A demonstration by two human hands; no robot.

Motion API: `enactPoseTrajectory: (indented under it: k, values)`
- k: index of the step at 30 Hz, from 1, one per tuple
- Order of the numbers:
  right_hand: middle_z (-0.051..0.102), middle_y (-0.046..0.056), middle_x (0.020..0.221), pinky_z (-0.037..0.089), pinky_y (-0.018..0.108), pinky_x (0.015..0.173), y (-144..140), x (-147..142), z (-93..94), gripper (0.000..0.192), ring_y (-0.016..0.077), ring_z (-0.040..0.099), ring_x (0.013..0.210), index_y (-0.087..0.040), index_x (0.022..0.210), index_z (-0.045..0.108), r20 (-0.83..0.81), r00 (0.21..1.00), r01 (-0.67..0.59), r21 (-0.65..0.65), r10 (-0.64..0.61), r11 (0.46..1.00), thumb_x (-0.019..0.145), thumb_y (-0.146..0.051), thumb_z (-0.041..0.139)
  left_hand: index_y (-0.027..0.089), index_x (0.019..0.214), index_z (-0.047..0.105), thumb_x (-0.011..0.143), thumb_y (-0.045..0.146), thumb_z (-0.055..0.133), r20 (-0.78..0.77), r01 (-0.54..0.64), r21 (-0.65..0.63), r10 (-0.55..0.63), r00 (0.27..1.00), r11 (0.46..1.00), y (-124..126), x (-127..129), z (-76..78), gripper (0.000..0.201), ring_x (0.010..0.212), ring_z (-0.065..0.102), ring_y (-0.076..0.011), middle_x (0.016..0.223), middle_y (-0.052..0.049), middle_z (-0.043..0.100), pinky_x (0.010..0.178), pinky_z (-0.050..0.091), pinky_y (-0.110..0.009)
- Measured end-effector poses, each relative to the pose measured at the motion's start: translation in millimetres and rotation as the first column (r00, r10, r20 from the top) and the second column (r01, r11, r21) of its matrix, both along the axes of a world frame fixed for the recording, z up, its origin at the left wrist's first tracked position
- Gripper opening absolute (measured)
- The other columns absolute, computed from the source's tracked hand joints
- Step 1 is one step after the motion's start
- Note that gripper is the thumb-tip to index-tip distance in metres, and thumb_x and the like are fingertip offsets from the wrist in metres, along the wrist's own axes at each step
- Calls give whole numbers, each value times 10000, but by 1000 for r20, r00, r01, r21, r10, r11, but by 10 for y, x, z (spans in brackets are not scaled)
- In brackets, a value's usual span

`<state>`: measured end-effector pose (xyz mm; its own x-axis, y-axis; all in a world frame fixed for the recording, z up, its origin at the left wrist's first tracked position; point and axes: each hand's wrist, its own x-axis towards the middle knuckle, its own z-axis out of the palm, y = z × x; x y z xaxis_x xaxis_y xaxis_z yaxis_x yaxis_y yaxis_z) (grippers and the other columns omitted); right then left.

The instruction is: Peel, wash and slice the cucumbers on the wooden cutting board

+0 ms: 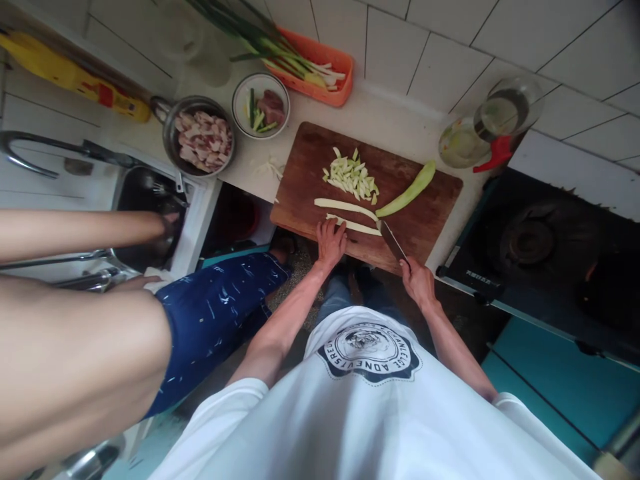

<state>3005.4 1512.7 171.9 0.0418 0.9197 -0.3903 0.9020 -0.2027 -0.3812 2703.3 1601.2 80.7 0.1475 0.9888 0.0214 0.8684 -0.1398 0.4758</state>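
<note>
A wooden cutting board (310, 180) lies on the counter. My left hand (331, 241) presses down on a long pale vegetable strip (357, 227) at the board's near edge. My right hand (418, 280) grips a knife (393, 241), its blade meeting the strip's right end. A second pale strip (345, 206) lies just beyond. A pile of cut pale pieces (351, 176) sits mid-board. A green unpeeled half of the vegetable (407, 191) rests at the right of the board.
A metal pot of raw meat pieces (203, 139), a white bowl of meat and greens (261, 105) and an orange tray of scallions (320, 67) stand behind. Glass jars (487, 120) and a gas stove (535, 243) are right. Another person's arm (85, 230) reaches into the sink.
</note>
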Motion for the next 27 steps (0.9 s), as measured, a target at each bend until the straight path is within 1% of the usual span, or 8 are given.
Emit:
enactPoseTrajectory:
  k: [2, 5, 8, 11, 14, 21, 27]
  values:
    - [784, 125, 953, 345, 320, 695, -6, 24, 11, 460, 254, 698, 793, -191, 1154, 725, 10, 1000, 14, 2, -14, 1000, 1154, -445, 343, 234, 1491, 668, 1059, 298, 534, 12, 13, -7, -13, 1000, 1000, -23, 49, -4, 457, 1561, 446, -367, 1590, -195, 576, 1323, 249, -665]
    - [784, 128, 972, 367, 317, 710, -32, 65, 7, 466, 254, 699, 812, -195, 1134, 720, -1, 1000, 21, 16, -21, 1000, 1154, -450, 331, 239, 1520, 648, 1055, 287, 531, 19, 69, -26, -69, 997, 997, -72, 184, 10, 482, 1559, 452, -373, 1590, -188, 584, 1325, 240, -676]
    - [776, 122, 927, 363, 321, 701, -69, 76, -26, 484, 258, 692, 793, -197, 1107, 722, -13, 999, 34, 5, -34, 999, 1150, -471, 326, 245, 1540, 634, 1055, 284, 522, 12, 122, -33, -122, 992, 992, -115, 320, 40, 499, 1542, 475, -373, 1582, -175, 602, 1325, 248, -671]
    - [773, 123, 902, 355, 327, 690, -102, 45, -72, 495, 264, 689, 780, -194, 1123, 730, -31, 998, 58, -18, -59, 998, 1145, -487, 332, 242, 1537, 639, 1063, 290, 511, 2, 145, -32, -145, 989, 989, -124, 365, 63, 493, 1523, 498, -373, 1571, -172, 617, 1323, 252, -668]
    - [777, 119, 908, 352, 324, 686, -130, -8, -105, 478, 260, 686, 767, -199, 1134, 735, -56, 996, 73, -34, -75, 997, 1146, -480, 348, 227, 1519, 653, 1070, 288, 504, -14, 143, -26, -143, 990, 989, -87, 291, 64, 477, 1517, 504, -370, 1567, -172, 622, 1320, 263, -658]
    - [778, 114, 901, 354, 319, 688, -170, -97, -101, 460, 258, 691, 760, -208, 1109, 744, -69, 995, 64, -36, -67, 997, 1149, -478, 375, 215, 1461, 687, 1074, 294, 507, -36, 86, 1, -86, 996, 996, 37, -22, 51, 435, 1512, 504, -360, 1535, -171, 639, 1316, 275, -652]
    - [785, 123, 890, 356, 321, 691, -148, -114, -92, 464, 264, 695, 752, -196, 1150, 748, -29, 998, 47, -42, -48, 998, 1153, -471, 374, 233, 1446, 695, 1075, 291, 503, -26, 20, 6, -20, 999, 1000, 32, -121, 35, 421, 1507, 512, -355, 1544, -166, 634, 1316, 275, -657]
